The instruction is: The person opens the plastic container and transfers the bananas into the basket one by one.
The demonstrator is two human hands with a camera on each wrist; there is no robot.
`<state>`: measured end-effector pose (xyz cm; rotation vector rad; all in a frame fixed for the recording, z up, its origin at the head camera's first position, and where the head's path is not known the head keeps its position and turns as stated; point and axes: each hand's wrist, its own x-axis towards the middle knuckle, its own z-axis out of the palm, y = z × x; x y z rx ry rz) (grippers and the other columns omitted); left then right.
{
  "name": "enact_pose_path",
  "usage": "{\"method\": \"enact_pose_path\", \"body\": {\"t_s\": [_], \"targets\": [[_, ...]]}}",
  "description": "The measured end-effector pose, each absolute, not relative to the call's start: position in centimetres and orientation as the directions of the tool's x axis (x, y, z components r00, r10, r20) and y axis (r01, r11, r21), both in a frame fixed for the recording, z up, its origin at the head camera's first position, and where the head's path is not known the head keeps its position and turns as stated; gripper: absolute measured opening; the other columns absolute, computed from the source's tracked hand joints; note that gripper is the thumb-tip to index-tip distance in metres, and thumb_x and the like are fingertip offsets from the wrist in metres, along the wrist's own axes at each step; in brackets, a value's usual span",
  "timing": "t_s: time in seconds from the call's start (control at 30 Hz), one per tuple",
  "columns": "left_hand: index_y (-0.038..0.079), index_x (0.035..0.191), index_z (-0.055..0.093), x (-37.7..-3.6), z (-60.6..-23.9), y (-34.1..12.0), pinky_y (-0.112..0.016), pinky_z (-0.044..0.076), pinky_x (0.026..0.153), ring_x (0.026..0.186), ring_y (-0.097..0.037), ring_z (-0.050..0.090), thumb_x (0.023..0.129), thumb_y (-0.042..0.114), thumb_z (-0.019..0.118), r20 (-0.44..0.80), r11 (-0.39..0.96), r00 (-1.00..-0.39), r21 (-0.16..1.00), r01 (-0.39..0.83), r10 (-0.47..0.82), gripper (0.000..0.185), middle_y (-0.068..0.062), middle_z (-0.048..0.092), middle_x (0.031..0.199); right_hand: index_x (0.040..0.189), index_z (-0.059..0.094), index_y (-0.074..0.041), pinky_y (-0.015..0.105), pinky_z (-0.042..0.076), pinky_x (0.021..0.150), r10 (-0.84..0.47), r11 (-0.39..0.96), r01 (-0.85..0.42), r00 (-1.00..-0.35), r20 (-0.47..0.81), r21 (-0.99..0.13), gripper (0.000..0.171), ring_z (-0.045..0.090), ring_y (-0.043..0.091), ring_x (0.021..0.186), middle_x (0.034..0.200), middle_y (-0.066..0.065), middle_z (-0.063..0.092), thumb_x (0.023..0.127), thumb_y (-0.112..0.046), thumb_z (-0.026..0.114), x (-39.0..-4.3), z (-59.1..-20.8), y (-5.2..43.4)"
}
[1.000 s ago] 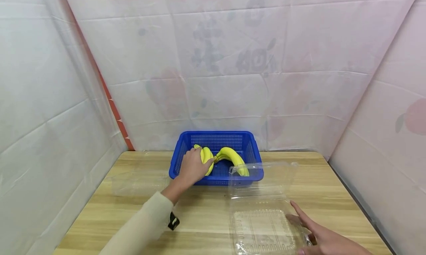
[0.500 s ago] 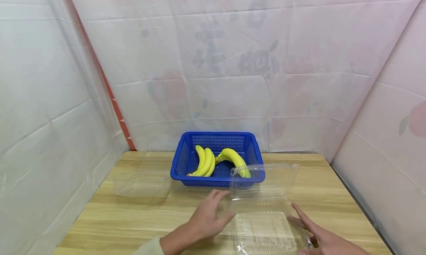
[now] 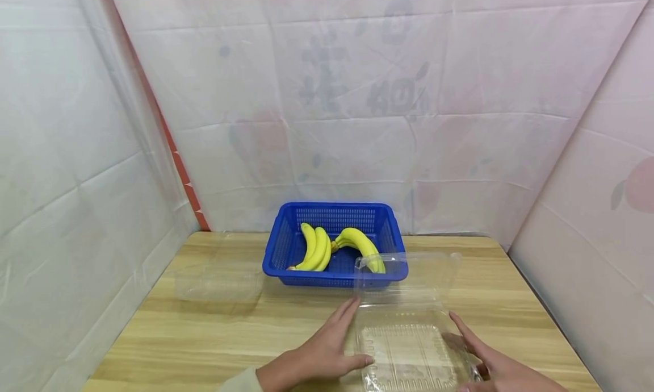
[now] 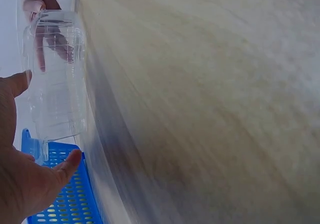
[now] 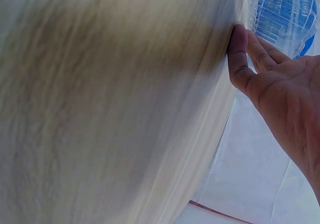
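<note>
A clear plastic clamshell box [image 3: 406, 352] stands on the table with its lid [image 3: 406, 278] raised at the back. My left hand [image 3: 327, 349] is at the box's left side, fingers fairly straight, thumb over the near-left rim. In the left wrist view, the left fingers are spread beside the clear box [image 4: 60, 99]. My right hand [image 3: 493, 361] rests along the right side of the box, index finger extended; its other fingers are partly hidden. The right wrist view shows those fingers against the box's edge [image 5: 254, 7].
A blue basket [image 3: 273, 250] stands behind the box, holding a bunch of bananas [image 3: 318, 250] at left and another bunch [image 3: 361, 243] at right. A second clear plastic box [image 3: 218, 283] lies on the wooden table [image 3: 204, 341] at left. White sheeting [image 3: 352, 142] encloses the table.
My left hand has let go of the left banana bunch, drawn back out of the basket and come to the box's left side. The right hand has stayed in place.
</note>
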<state>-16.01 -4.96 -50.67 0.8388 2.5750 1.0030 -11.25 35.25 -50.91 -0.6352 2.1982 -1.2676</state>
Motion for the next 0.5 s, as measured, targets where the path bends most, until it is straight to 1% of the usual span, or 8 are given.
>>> {"method": "enact_pose_path", "body": {"t_s": [0.03,0.07,0.2,0.23,0.3,0.4,0.47,0.5], "targets": [[0.022,0.174,0.011,-16.1,-50.7,-4.9,-0.058,0.036,0.128,0.165,-0.033,0.028,0.092,0.061,0.076,-0.023,0.596,-0.8,0.681,0.426,0.599,0.111,-0.006,0.017,0.181,0.167,-0.027,-0.021,0.026,0.055,0.091,-0.62,0.455,-0.13,-0.756,-0.209,-0.881,0.114,0.029,-0.021,0.141,0.167,0.048,0.009,0.104,-0.009,0.067,-11.2,-50.8,35.2],[0.021,0.174,0.011,-16.2,-50.7,-4.9,-0.058,0.036,0.129,0.165,-0.033,0.028,0.092,0.062,0.076,-0.021,0.596,-0.799,0.678,0.43,0.601,0.112,-0.006,0.017,0.181,0.167,-0.027,-0.022,0.026,0.055,0.091,-0.613,0.467,-0.125,-0.759,-0.219,-0.875,0.114,0.029,-0.021,0.14,0.167,0.049,0.01,0.104,-0.01,0.067,-11.2,-50.7,35.3],[0.018,0.174,0.013,-16.3,-50.7,-4.7,-0.056,0.035,0.13,0.165,-0.032,0.028,0.092,0.061,0.077,-0.009,0.589,-0.794,0.675,0.444,0.608,0.112,-0.006,0.018,0.181,0.167,-0.029,-0.023,0.028,0.055,0.092,-0.602,0.478,-0.106,-0.763,-0.237,-0.872,0.115,0.028,-0.021,0.141,0.167,0.049,0.008,0.104,-0.011,0.067,-11.1,-50.8,35.5],[0.018,0.173,0.014,-16.3,-50.7,-4.6,-0.056,0.035,0.13,0.165,-0.032,0.028,0.092,0.061,0.077,-0.004,0.588,-0.792,0.673,0.45,0.611,0.112,-0.006,0.019,0.181,0.167,-0.029,-0.023,0.031,0.055,0.092,-0.603,0.474,-0.105,-0.762,-0.235,-0.874,0.115,0.028,-0.021,0.141,0.167,0.049,0.008,0.104,-0.011,0.066,-11.1,-50.9,35.6],[0.017,0.173,0.014,-16.3,-50.7,-4.3,-0.054,0.036,0.13,0.165,-0.031,0.03,0.092,0.06,0.077,0.004,0.586,-0.79,0.668,0.459,0.614,0.111,-0.006,0.021,0.18,0.166,-0.029,-0.021,0.031,0.053,0.091,-0.605,0.471,-0.126,-0.766,-0.216,-0.873,0.115,0.028,-0.021,0.142,0.166,0.05,0.01,0.104,-0.009,0.066,-11.1,-51.2,35.9],[0.016,0.173,0.016,-16.3,-50.6,-3.9,-0.053,0.038,0.129,0.163,-0.032,0.033,0.092,0.059,0.078,0.02,0.584,-0.787,0.659,0.474,0.617,0.111,-0.007,0.024,0.179,0.167,-0.028,-0.016,0.029,0.052,0.089,-0.613,0.465,-0.174,-0.771,-0.174,-0.868,0.115,0.03,-0.02,0.142,0.166,0.047,0.019,0.103,-0.007,0.067,-11.1,-51.8,36.6],[0.015,0.173,0.018,-16.4,-50.5,-3.5,-0.052,0.04,0.128,0.162,-0.032,0.035,0.091,0.058,0.079,0.032,0.582,-0.784,0.651,0.487,0.62,0.111,-0.008,0.026,0.178,0.167,-0.027,-0.016,0.027,0.052,0.089,-0.608,0.472,-0.182,-0.776,-0.169,-0.862,0.114,0.03,-0.021,0.142,0.169,0.039,0.023,0.102,-0.005,0.067,-11.1,-51.9,37.0],[0.015,0.172,0.018,-16.4,-50.5,-3.3,-0.051,0.041,0.127,0.161,-0.032,0.036,0.091,0.058,0.08,0.039,0.582,-0.782,0.644,0.496,0.623,0.111,-0.008,0.027,0.178,0.167,-0.028,-0.016,0.031,0.052,0.09,-0.609,0.467,-0.179,-0.775,-0.168,-0.866,0.114,0.03,-0.021,0.142,0.169,0.039,0.022,0.102,-0.004,0.066,-11.1,-52.0,37.1]]}}
